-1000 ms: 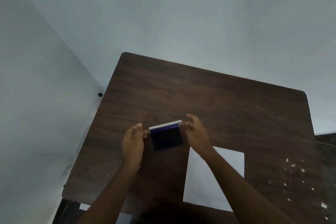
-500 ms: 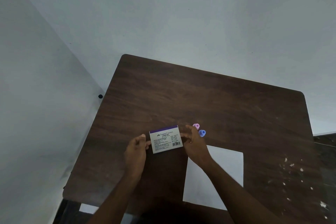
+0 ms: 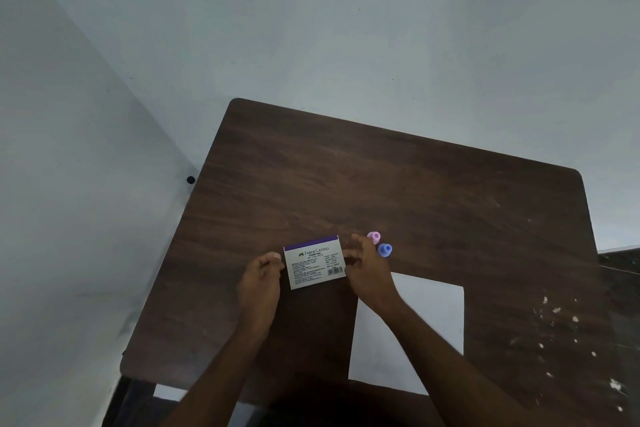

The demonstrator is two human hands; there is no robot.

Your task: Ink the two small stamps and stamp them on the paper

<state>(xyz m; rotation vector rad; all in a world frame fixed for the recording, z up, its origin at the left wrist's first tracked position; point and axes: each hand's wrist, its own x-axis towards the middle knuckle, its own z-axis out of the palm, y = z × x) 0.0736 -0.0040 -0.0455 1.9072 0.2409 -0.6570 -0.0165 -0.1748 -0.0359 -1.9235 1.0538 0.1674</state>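
A flat stamp pad case (image 3: 313,263) lies on the dark wooden table (image 3: 381,184) with its white printed label and barcode facing up. My left hand (image 3: 259,284) pinches its left edge. My right hand (image 3: 369,274) grips its right edge with the thumb, the other fingers spread above. Just beyond my right fingers stand two small stamps side by side: a pink stamp (image 3: 374,237) and, to its right, a blue stamp (image 3: 384,249). A blank white sheet of paper (image 3: 433,308) lies near the front edge, partly under my right forearm.
White flecks (image 3: 554,312) are scattered over the table's right side. Pale walls meet behind the table's far left corner, with a small black knob (image 3: 190,179) beside the left edge. The table's front edge is close under my arms.
A second ago the case showed a dark purple face with a white edge raised at the back. Now its white label faces up and it lies flat. The two stamps have come into view.
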